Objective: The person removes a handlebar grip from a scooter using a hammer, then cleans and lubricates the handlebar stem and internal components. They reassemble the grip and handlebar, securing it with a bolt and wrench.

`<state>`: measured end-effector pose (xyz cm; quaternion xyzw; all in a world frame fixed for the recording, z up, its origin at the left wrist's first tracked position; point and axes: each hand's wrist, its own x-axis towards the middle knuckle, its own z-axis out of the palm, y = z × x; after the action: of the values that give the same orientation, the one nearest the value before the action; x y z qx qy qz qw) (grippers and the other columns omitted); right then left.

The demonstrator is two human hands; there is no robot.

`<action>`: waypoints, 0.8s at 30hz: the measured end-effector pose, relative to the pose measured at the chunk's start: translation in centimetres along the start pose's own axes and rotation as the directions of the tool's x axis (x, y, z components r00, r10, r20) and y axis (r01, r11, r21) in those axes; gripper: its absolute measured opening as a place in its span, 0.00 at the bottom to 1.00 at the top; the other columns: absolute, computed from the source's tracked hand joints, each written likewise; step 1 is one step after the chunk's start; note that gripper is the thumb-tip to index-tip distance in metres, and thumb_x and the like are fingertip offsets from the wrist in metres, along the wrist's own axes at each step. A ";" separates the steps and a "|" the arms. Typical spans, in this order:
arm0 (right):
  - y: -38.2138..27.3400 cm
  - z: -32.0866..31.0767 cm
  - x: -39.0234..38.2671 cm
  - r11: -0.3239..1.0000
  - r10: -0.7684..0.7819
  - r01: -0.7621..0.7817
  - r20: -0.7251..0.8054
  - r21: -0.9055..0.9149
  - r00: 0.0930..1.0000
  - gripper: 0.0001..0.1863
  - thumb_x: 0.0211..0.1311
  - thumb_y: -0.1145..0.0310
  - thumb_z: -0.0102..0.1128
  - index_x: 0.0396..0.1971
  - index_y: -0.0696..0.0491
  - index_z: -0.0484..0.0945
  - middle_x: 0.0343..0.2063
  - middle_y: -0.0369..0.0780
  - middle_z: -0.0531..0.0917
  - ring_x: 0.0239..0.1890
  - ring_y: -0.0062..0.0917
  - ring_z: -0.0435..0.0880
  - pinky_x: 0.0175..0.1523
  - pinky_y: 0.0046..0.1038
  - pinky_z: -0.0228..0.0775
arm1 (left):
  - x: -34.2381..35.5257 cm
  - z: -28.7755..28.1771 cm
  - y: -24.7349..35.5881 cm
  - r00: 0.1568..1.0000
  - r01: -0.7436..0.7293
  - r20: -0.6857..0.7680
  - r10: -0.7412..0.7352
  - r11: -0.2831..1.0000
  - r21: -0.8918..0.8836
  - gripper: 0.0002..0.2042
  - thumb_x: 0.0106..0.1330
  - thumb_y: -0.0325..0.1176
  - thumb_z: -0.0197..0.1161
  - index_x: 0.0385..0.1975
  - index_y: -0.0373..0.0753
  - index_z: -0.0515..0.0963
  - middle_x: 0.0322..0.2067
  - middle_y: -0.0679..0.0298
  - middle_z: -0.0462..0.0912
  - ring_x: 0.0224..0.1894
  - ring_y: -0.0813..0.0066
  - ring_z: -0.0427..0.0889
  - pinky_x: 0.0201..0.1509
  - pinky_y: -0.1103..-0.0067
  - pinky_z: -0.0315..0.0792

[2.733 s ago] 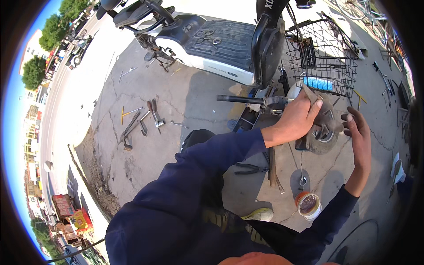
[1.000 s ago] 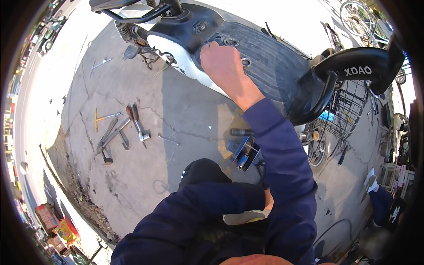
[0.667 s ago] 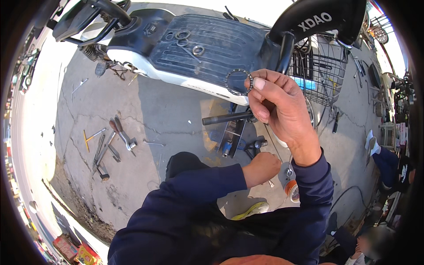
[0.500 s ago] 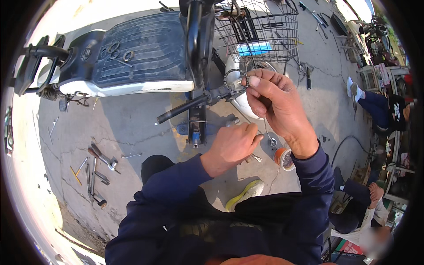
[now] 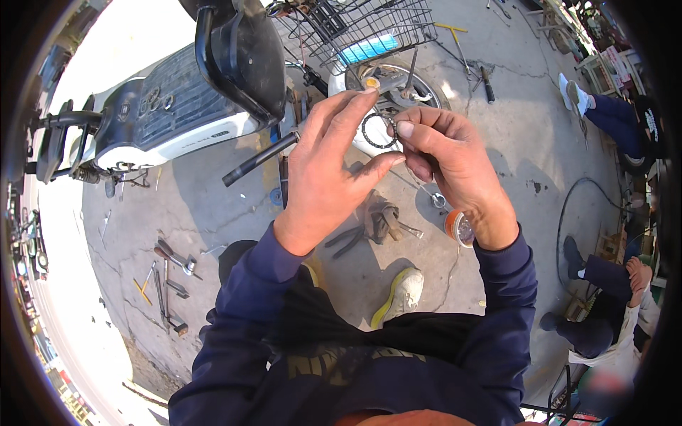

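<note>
My right hand (image 5: 455,167) is closed, pinching a thin ball-bearing ring (image 5: 365,138) by its right side between thumb and fingertips. On the other side of the ring, my left hand (image 5: 323,167) is open, with thumb and index finger spread wide around it. Whether a left fingertip touches the ring I cannot tell. Behind both hands is the front wheel (image 5: 428,89) of a white and black electric scooter (image 5: 195,140). A dark tube (image 5: 259,160) sticks out left of my left hand, which hides its right end.
A wire basket (image 5: 383,25) holds something blue. Dark crumpled gloves or cloth (image 5: 381,221) lie below my hands, beside an orange tub (image 5: 459,226). Several hand tools (image 5: 167,291) lie at the left. T-handled wrench (image 5: 455,35) lies at the upper right. People sit along the right edge.
My left hand has risen from low beside the right hand to the ring, its fingers spreading. The right hand still holds the ring. The view has shifted, and the scooter appears tilted.
</note>
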<state>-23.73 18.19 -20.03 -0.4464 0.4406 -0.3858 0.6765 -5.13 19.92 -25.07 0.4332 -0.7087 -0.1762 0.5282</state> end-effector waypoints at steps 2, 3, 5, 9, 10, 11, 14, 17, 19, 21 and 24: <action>-0.2 -0.7 -0.4 1.000 -0.015 0.013 0.042 0.027 0.999 0.11 0.70 0.66 0.64 0.38 0.60 0.83 0.20 0.30 0.76 0.19 0.11 0.68 0.25 0.18 0.55 | 0.2 0.4 0.8 0.998 -0.060 -0.007 0.061 0.997 0.046 0.31 0.50 0.28 0.82 0.58 0.36 0.80 0.53 0.56 0.81 0.51 0.64 0.85 0.51 0.72 0.83; -0.3 -1.0 -0.5 0.999 -0.022 0.020 0.062 0.041 0.998 0.11 0.70 0.65 0.64 0.38 0.60 0.83 0.20 0.30 0.76 0.19 0.11 0.68 0.25 0.18 0.55 | 0.3 0.6 1.1 0.996 -0.090 -0.008 0.091 0.994 0.069 0.29 0.51 0.27 0.82 0.56 0.35 0.81 0.51 0.56 0.82 0.49 0.64 0.86 0.51 0.73 0.83; -0.6 -1.4 -0.4 0.998 -0.057 0.055 0.073 0.025 0.996 0.12 0.70 0.65 0.64 0.38 0.60 0.84 0.20 0.29 0.75 0.20 0.11 0.68 0.25 0.18 0.55 | 1.0 0.8 1.5 0.993 -0.108 -0.040 0.111 0.992 0.065 0.27 0.51 0.27 0.81 0.54 0.35 0.83 0.48 0.56 0.84 0.47 0.64 0.86 0.50 0.73 0.82; -0.6 -2.0 -0.8 0.980 -0.134 0.134 0.010 -0.146 0.991 0.12 0.70 0.64 0.65 0.37 0.60 0.85 0.19 0.28 0.75 0.21 0.10 0.67 0.26 0.18 0.55 | 1.1 1.2 1.6 0.990 -0.125 -0.057 0.132 0.986 0.112 0.26 0.50 0.25 0.81 0.52 0.36 0.83 0.46 0.58 0.85 0.44 0.65 0.87 0.48 0.73 0.81; -0.5 -2.1 -0.9 0.971 -0.161 0.156 -0.009 -0.178 0.987 0.13 0.70 0.64 0.64 0.37 0.60 0.85 0.19 0.28 0.75 0.21 0.10 0.67 0.26 0.18 0.55 | 1.2 1.3 1.5 0.989 -0.129 -0.051 0.137 0.983 0.128 0.25 0.51 0.26 0.80 0.52 0.36 0.83 0.45 0.57 0.84 0.43 0.63 0.86 0.47 0.72 0.81; -0.3 -2.3 -0.8 0.961 -0.187 0.177 -0.028 -0.211 0.982 0.13 0.70 0.63 0.64 0.37 0.60 0.85 0.19 0.28 0.75 0.21 0.10 0.67 0.26 0.17 0.55 | 1.5 1.4 1.4 0.989 -0.133 -0.044 0.141 0.981 0.144 0.25 0.51 0.26 0.80 0.51 0.36 0.82 0.45 0.57 0.84 0.43 0.60 0.86 0.46 0.71 0.81; 0.1 -2.2 -1.0 0.943 -0.215 0.192 -0.061 -0.271 0.975 0.13 0.70 0.65 0.64 0.38 0.61 0.86 0.21 0.29 0.77 0.23 0.10 0.69 0.28 0.17 0.59 | 1.5 1.6 0.9 0.985 -0.155 -0.046 0.166 0.970 0.187 0.25 0.51 0.26 0.78 0.51 0.36 0.81 0.44 0.57 0.83 0.42 0.59 0.84 0.44 0.70 0.80; 0.9 -2.0 -0.8 0.881 -0.363 0.302 -0.110 -0.365 0.925 0.11 0.69 0.67 0.66 0.41 0.61 0.85 0.23 0.29 0.79 0.25 0.12 0.73 0.29 0.20 0.64 | 1.5 2.0 0.6 0.974 -0.202 -0.048 0.220 0.950 0.238 0.26 0.50 0.26 0.78 0.52 0.37 0.81 0.44 0.59 0.82 0.42 0.61 0.84 0.44 0.71 0.80; 2.1 -1.8 -0.2 0.772 -0.549 0.439 -0.134 -0.460 0.825 0.10 0.66 0.71 0.67 0.44 0.58 0.84 0.25 0.30 0.80 0.25 0.15 0.77 0.29 0.22 0.68 | 1.5 2.1 0.4 0.966 -0.229 -0.045 0.253 0.927 0.297 0.26 0.49 0.26 0.78 0.52 0.38 0.81 0.43 0.60 0.81 0.42 0.61 0.83 0.44 0.71 0.80; 1.3 -2.2 -0.7 0.336 -0.733 0.542 0.147 -0.770 0.664 0.12 0.62 0.74 0.68 0.46 0.53 0.84 0.27 0.32 0.81 0.25 0.21 0.79 0.29 0.25 0.71 | 1.6 2.0 0.2 0.961 -0.243 -0.051 0.272 0.916 0.320 0.27 0.48 0.24 0.78 0.52 0.38 0.82 0.44 0.60 0.82 0.43 0.62 0.84 0.45 0.71 0.80; 1.5 -2.0 -0.8 0.049 -0.747 0.517 0.312 -0.855 0.588 0.18 0.54 0.77 0.68 0.46 0.46 0.84 0.31 0.35 0.80 0.26 0.29 0.81 0.28 0.29 0.74 | 1.7 1.8 0.1 0.957 -0.259 -0.035 0.288 0.902 0.345 0.27 0.47 0.24 0.78 0.52 0.38 0.83 0.44 0.60 0.83 0.42 0.62 0.84 0.45 0.71 0.80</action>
<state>-25.69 18.85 -21.69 -0.8307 0.3966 -0.3896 0.0300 -6.90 18.26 -24.65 0.4205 -0.7589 0.0420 0.4955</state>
